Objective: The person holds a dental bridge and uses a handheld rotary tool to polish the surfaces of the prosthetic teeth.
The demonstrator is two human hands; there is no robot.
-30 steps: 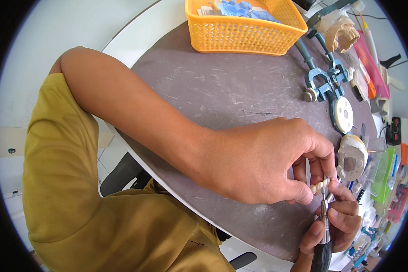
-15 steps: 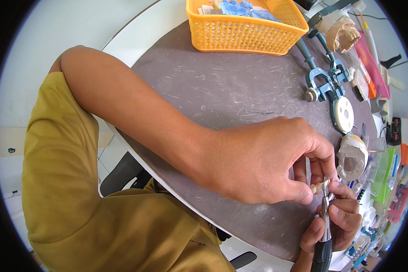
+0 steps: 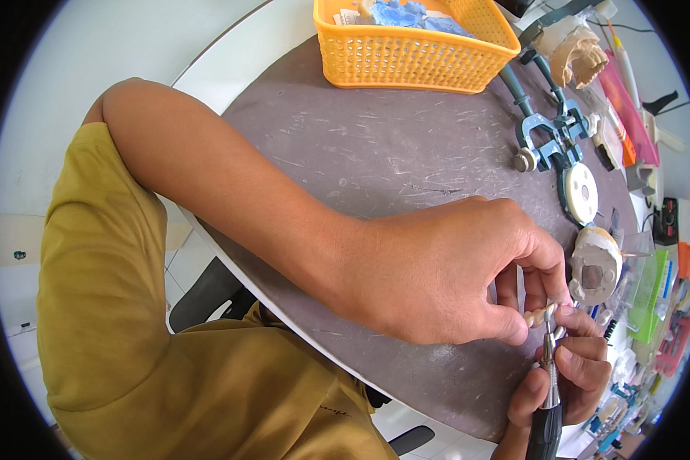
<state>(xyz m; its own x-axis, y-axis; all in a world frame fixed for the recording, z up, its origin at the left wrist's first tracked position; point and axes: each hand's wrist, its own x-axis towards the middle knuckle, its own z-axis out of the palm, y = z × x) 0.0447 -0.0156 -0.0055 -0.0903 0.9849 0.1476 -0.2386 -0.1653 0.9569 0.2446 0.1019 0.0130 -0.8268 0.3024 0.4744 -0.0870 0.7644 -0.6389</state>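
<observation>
From the left my bare arm reaches across, and my left hand (image 3: 437, 268) pinches a small tooth-coloured dental bridge (image 3: 539, 317) between thumb and fingers. My right hand (image 3: 585, 376), at the lower right, is wrapped round a dental handpiece (image 3: 546, 429) with a black body and a slim metal nose. The handpiece points upward, and its small tip meets or nearly meets the bridge; I cannot tell which. Fingers of both hands come together there and partly hide the bridge. A plaster dental model (image 3: 596, 268) sits just beyond my left fingertips.
A yellow perforated basket (image 3: 418, 57) holding blue moulded pieces stands at the far edge of the grey-brown round tabletop (image 3: 345, 146). A blue-green articulator (image 3: 552, 138) lies to the right with a tan dental cast (image 3: 581, 60) near it. Assorted tools and packets crowd the right side.
</observation>
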